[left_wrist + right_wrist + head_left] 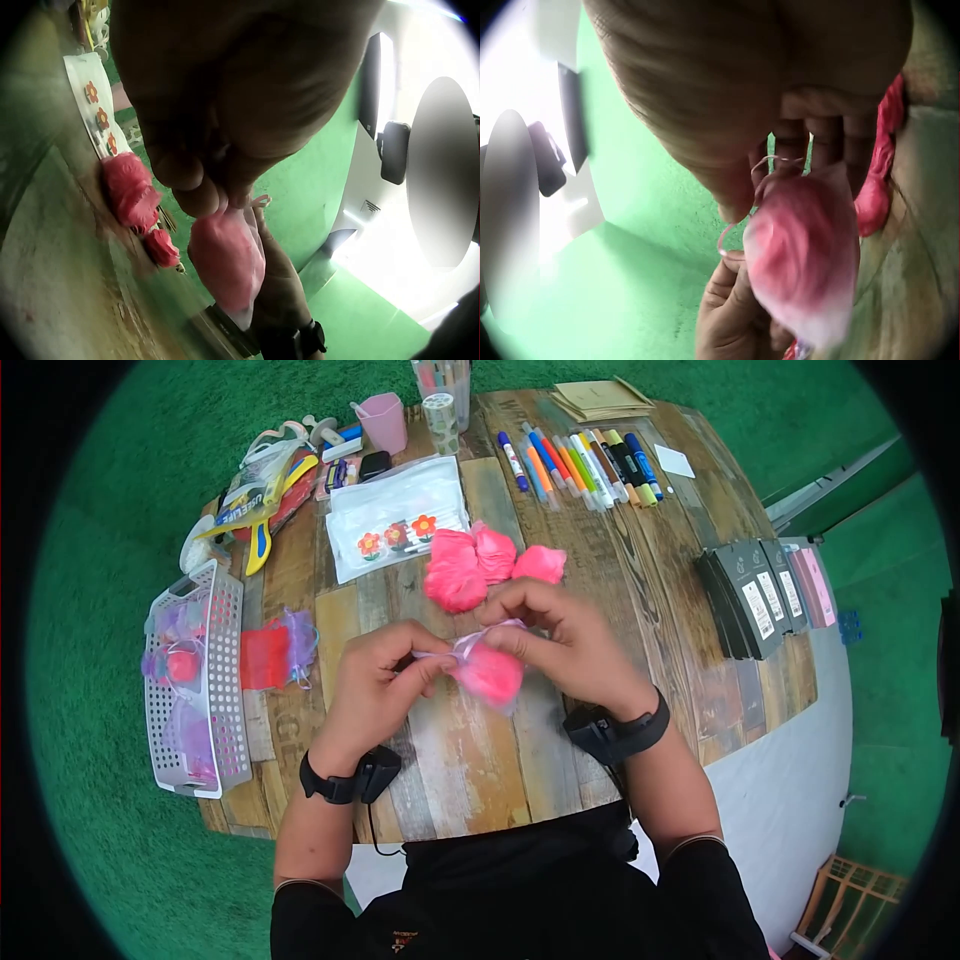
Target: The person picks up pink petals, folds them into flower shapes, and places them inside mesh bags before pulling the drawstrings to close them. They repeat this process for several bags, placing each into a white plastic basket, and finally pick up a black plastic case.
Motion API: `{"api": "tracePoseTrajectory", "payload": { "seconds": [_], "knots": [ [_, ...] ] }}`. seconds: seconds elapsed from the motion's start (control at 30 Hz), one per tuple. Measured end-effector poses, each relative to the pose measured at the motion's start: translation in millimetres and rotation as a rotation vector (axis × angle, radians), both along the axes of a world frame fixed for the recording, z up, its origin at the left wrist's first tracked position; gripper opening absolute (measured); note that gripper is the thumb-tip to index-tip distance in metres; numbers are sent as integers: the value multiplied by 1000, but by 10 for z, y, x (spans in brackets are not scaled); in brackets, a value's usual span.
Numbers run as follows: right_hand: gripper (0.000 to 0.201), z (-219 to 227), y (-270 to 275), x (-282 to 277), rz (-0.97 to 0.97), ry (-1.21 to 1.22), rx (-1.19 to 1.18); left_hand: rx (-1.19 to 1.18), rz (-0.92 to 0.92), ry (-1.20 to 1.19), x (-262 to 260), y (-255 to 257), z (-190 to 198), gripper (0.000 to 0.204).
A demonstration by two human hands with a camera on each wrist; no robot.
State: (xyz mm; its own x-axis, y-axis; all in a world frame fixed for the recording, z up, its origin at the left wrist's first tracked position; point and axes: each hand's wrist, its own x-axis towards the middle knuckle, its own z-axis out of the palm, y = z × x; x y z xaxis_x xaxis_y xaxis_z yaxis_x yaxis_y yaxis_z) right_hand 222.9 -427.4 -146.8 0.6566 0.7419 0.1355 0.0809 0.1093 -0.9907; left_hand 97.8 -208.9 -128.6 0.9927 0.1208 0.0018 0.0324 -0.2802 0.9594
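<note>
You've got the pink-filled organza pouch (488, 672) hanging between both hands: left hand (375, 675) pinches one drawstring end, right hand (560, 635) pinches the other at the neck. The string runs sideways, left to right, pouch slightly closer to your right.

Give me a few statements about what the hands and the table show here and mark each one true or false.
1. Both hands, left hand and right hand, hold a small pink-filled pouch. True.
2. The markers lie in the white basket. False: they lie in a row on the wooden table, at its far side.
3. A pile of pink pieces lies on the table beyond the hands. True.
4. The pink cup stands between the hands. False: it stands at the far edge.
</note>
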Motion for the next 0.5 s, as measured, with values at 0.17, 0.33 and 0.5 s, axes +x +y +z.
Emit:
{"api": "tracePoseTrajectory", "payload": {
  "seconds": [0.17,0.33,0.5],
  "knots": [
    [11,295,-113,21,-60,-331,-159,33,-148,-51,14,-4,-42,3],
    [8,453,-93,55,1,-589,-129,172,-269,-257,25,-65,-12,6],
    [9,203,10,122,130,-138,-98,177,-266,-364,-69,-115,129,10]
  ]
}}
